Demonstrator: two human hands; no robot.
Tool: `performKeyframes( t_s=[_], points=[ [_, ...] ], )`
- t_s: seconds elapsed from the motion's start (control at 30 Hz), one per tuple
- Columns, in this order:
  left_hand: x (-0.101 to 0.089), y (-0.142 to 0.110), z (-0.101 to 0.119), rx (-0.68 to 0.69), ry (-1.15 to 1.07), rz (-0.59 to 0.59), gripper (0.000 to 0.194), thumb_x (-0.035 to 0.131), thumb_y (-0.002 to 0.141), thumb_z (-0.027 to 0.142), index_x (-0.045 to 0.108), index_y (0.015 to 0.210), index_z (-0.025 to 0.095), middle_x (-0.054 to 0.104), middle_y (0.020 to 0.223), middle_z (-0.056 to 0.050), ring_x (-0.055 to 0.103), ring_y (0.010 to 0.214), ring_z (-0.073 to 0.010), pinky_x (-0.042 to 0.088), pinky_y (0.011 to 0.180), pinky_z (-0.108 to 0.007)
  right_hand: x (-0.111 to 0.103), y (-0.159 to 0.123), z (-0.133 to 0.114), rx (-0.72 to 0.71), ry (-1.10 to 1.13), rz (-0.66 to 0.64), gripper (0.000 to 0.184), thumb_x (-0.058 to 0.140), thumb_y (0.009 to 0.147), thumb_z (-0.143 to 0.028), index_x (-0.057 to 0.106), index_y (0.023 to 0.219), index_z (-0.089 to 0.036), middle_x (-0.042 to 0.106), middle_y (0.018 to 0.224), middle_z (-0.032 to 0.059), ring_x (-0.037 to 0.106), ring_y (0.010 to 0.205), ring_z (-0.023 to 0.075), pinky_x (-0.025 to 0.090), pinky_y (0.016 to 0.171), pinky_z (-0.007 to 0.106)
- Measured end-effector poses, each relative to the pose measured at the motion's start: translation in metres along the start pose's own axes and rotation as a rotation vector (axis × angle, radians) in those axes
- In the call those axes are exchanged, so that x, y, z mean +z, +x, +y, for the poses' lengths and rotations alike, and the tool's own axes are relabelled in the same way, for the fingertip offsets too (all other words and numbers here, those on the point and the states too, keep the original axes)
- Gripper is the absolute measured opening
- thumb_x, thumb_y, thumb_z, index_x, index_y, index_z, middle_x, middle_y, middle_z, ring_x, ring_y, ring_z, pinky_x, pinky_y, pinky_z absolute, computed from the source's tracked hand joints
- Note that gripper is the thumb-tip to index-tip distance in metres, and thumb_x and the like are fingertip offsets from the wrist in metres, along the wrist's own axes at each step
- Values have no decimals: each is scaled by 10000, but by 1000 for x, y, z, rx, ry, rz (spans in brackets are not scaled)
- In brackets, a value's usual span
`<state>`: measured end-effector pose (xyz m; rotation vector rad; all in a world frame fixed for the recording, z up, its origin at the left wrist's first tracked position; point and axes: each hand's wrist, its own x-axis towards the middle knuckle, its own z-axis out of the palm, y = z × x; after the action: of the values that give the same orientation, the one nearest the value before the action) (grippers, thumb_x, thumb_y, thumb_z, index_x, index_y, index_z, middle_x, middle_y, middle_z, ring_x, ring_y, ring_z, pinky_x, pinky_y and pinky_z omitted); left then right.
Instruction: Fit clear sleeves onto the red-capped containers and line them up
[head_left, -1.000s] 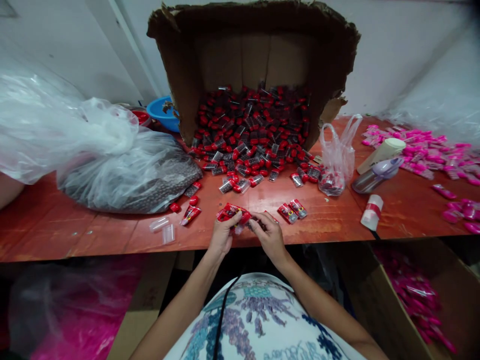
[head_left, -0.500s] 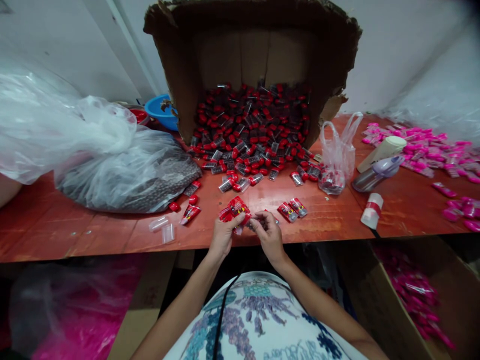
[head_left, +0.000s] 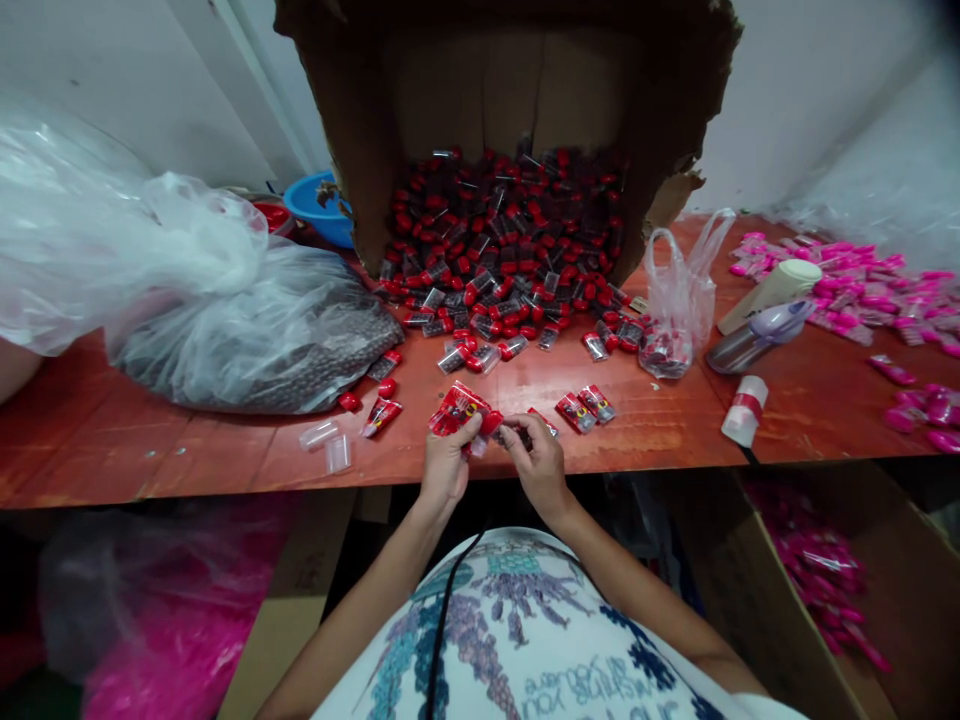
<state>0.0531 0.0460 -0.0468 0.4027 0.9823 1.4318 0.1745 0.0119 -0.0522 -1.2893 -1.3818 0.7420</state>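
Note:
My left hand (head_left: 448,462) is closed with its thumb over a small fan of red printed packets (head_left: 454,408) above the table's front edge. Beside it, my right hand (head_left: 541,468) pinches its fingertips close to a small red piece (head_left: 491,422) at the packets' right side. What exactly those fingertips grip is partly hidden. Just behind the right hand lies another red packet (head_left: 546,420), and two filled red packets (head_left: 576,411) rest further right. To the left are a single red packet (head_left: 381,416), red caps (head_left: 349,401) and clear plastic tubes (head_left: 338,454).
A torn cardboard box (head_left: 352,150) spills many red-capped containers (head_left: 510,250) onto the table. On the left bulges a plastic bag of dark pieces (head_left: 262,340); a blue bowl (head_left: 319,210) stands behind. Rightward are a small bag (head_left: 667,330), bottles (head_left: 761,335), a white roll (head_left: 745,410) and pink items (head_left: 862,290).
The packets in my left hand have spread and turned leftward, and a red piece now shows between the hands. The camera view has shifted slightly.

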Motion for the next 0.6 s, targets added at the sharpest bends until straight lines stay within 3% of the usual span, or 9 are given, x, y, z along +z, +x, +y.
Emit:
performKeyframes(
  t_s=[0.43, 0.6],
  points=[
    [-10, 4, -3, 2, 29, -70, 248, 822, 553, 150, 693, 764, 134, 695, 735, -8, 630, 631, -115, 504, 624, -217, -8, 5, -2, -168, -21, -139, 148, 545, 893, -250, 664, 979, -232, 659, 915, 39, 613, 852, 164, 479, 760, 290],
    [-8, 0, -1, -18, 37, -63, 278, 830, 526, 140, 690, 766, 138, 702, 726, -5, 640, 628, -127, 516, 659, -241, -9, 5, 0, -98, 10, -105, 156, 552, 887, -261, 669, 987, -241, 657, 933, 36, 613, 871, 168, 485, 782, 295]
  ],
)
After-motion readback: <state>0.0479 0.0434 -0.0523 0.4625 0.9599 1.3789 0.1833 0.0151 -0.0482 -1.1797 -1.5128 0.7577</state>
